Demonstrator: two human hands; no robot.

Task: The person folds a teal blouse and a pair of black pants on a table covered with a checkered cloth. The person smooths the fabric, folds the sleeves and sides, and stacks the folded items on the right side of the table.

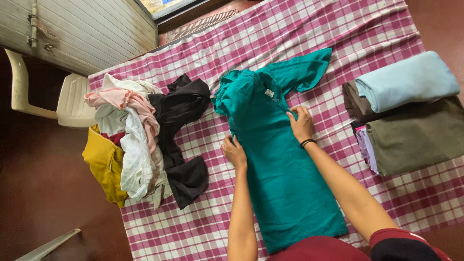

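I read this as the folding step on the teal kurta (pixel 282 179), which lies lengthwise on the pink-and-white checked cloth (pixel 232 53) covering the surface, its body already narrowed into a long strip running back toward me. My left hand (pixel 234 152) rests at the garment's left edge, fingers curled and pinching the fabric there; my right hand (pixel 302 123), with a black band at the wrist, presses near the collar, fingers bent and gripping the cloth by its small white label. One sleeve (pixel 302 72) spreads out to the upper right, so I judge the next move needs that sleeve brought in over the body with the edges kept square. The teal weave looks matte, soft and lightly creased. To the left sits a loose heap of unfolded clothes (pixel 140 140): pale pink, white, mustard and a limp black piece. To the right, well apart, is a folded stack (pixel 411 116), light blue over olive and brown, smooth and blocky.
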